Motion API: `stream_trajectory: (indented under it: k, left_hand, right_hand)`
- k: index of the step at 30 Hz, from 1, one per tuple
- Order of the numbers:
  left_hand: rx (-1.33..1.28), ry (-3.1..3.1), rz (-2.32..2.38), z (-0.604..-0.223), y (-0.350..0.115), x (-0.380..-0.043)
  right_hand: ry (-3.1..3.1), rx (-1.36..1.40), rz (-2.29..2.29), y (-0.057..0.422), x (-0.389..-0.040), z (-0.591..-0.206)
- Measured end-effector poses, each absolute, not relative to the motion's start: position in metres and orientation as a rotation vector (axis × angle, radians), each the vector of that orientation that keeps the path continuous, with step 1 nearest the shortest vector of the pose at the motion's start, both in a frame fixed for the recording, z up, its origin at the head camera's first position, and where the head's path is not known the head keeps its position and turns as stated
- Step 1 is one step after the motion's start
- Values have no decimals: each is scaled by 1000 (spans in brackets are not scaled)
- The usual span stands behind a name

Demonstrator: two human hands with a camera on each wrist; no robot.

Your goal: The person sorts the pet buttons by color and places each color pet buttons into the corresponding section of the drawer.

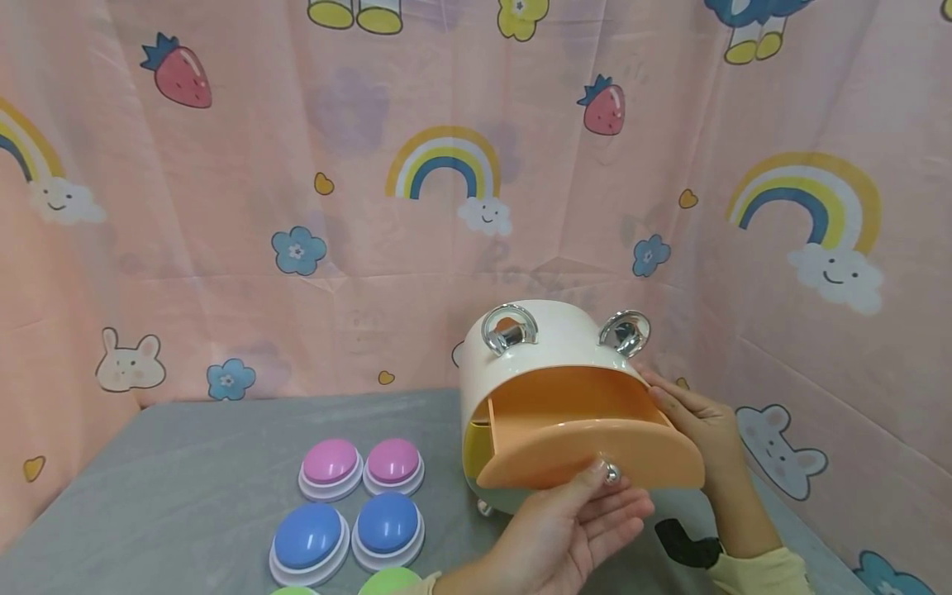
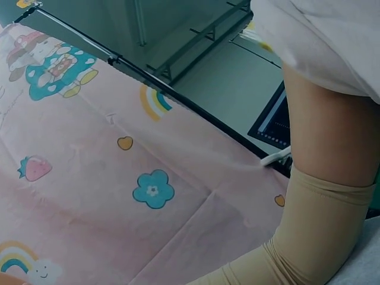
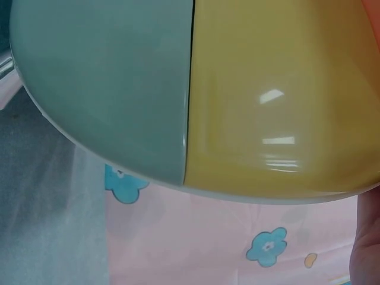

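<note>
A white rounded drawer box (image 1: 546, 330) with two silver bell-like parts on top stands toward the right of the table. Its top orange drawer (image 1: 535, 459) is pulled out, and its inside looks bare. My left hand (image 1: 558, 533) pinches the drawer's small silver knob (image 1: 612, 473) between thumb and fingers. Against the box's right side rests my right hand (image 1: 695, 430), fingers stretched along the wall. Lower down, a green drawer front (image 3: 107, 89) and a yellow drawer front (image 3: 267, 107) are closed in the right wrist view. The left wrist view shows mostly a sleeve (image 2: 314, 231).
Left of the box, push-button domes stand in pairs on the grey table (image 1: 186, 479): pink (image 1: 330, 461), blue (image 1: 307, 535) and green (image 1: 390, 580), the last cut off by the frame. A pink patterned curtain (image 1: 446, 314) hangs behind and to the sides.
</note>
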State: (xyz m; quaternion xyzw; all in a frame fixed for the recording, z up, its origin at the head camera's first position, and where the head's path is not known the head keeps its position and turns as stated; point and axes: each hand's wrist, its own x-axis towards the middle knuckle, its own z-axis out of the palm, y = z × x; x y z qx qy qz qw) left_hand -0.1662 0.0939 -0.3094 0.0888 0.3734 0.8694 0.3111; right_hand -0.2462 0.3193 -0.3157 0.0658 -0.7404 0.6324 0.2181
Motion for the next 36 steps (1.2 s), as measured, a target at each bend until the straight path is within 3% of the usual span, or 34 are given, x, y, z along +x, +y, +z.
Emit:
stream_trajectory:
  k: [36]
  left_hand:
    - [202, 1029, 2200, -320, 99, -150]
  right_hand:
    - [-1982, 295, 1891, 320, -242, -315]
